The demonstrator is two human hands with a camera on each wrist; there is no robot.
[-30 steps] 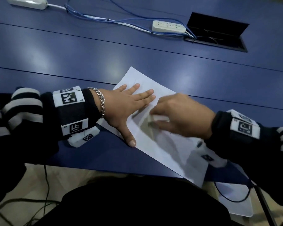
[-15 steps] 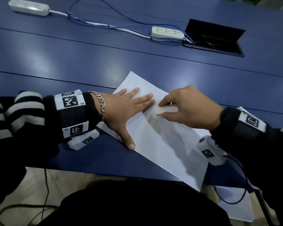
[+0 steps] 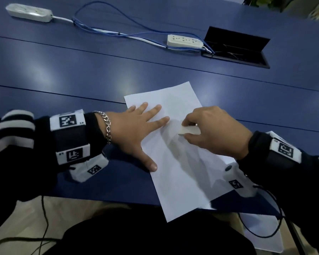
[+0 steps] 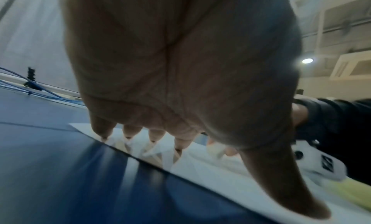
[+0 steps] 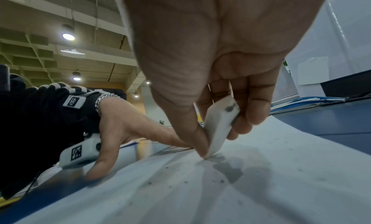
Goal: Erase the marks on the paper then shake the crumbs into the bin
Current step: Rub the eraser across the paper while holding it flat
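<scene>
Now, paper: we see a white rectangular sheet of paper lying flat on the dark blue desk, its near corner hanging past the desk's front edge.
Left hand: our left hand lies flat with fingers straight and spread, pressing the sheet's left side; the thumb tip rests at the paper's left edge.
Right hand: our right hand has its grip closed on a small white block eraser, pinched between thumb and fingers.
Eraser: in the right wrist view its lower corner touches the paper beside a grey smudge.
Crumbs: small dark specks lie scattered on the sheet near the smudge.
Far side: two white power strips joined by blue cables lie well apart from the paper, next to an open black cable hatch.
</scene>
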